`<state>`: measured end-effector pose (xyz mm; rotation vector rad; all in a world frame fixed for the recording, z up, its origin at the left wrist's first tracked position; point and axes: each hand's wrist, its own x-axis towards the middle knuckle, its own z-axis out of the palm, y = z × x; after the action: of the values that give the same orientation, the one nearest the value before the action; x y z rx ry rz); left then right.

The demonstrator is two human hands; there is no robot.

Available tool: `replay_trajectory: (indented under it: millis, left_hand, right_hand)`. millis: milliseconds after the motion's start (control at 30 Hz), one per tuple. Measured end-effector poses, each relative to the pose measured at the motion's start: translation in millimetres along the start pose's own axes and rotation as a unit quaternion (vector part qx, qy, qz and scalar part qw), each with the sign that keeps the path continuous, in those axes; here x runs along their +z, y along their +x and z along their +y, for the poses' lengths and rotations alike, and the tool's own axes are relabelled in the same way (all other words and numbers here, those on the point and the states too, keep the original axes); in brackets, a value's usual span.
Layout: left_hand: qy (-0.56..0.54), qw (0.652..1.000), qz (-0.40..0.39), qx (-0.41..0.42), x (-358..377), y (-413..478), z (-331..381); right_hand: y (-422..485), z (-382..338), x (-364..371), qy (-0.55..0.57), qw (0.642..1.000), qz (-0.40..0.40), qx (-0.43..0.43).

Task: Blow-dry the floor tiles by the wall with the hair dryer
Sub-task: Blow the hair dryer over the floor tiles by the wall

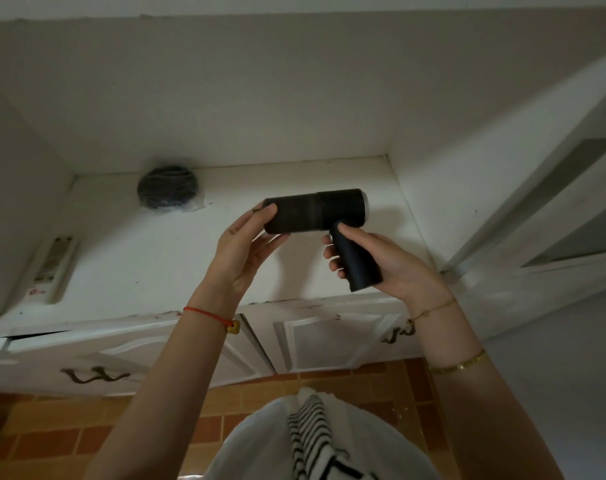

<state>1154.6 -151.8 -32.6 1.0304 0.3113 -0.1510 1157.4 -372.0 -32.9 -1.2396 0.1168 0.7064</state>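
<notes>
Grip: right hand [391,261] curled round hair dryer [312,211] handle; left hand [246,251] pinches barrel end. Beyond left hand: bagged black bundle [168,188]; remote [54,266] farther left.

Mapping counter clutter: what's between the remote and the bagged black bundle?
Only bare white countertop lies between the remote and the bagged black bundle, as the head view shows.

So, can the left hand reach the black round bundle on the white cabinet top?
Probably yes: nothing stands between the left hand and the black round bundle, but that hand holds the black hair dryer and must let go first.
</notes>
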Motion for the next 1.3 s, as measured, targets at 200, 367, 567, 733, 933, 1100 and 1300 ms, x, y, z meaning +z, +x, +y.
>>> replay_trajectory:
  millis: [200, 367, 567, 733, 933, 1100, 1300]
  left_hand:
    - [0.005, 1.000, -0.016, -0.008, -6, -10, -5]
    - [0.013, 0.999, -0.039, -0.031, -4, -9, -9]
    - [0.032, 0.993, -0.090, -0.066, 11, -8, -16]
    - [0.059, 0.983, -0.136, -0.107, 31, -9, -27]
    - [0.102, 0.956, -0.229, -0.153, 62, -16, -55]
    - [0.139, 0.929, -0.290, -0.184, 88, -33, -81]
    - [0.165, 0.907, -0.329, -0.206, 112, -63, -111]
  right_hand:
    - [-4, 7, 14, 0.012, 1.000, -0.005, 0.020]
    - [-12, 14, 16, 0.021, 1.000, 0.020, 0.008]
    - [-34, 28, 9, 0.061, 0.995, 0.072, -0.017]
    - [-63, 46, 4, 0.116, 0.984, 0.127, -0.050]
    - [-112, 75, -7, 0.157, 0.967, 0.183, -0.086]
    - [-151, 104, -14, 0.212, 0.945, 0.217, -0.119]
    - [-195, 137, -20, 0.235, 0.924, 0.261, -0.153]
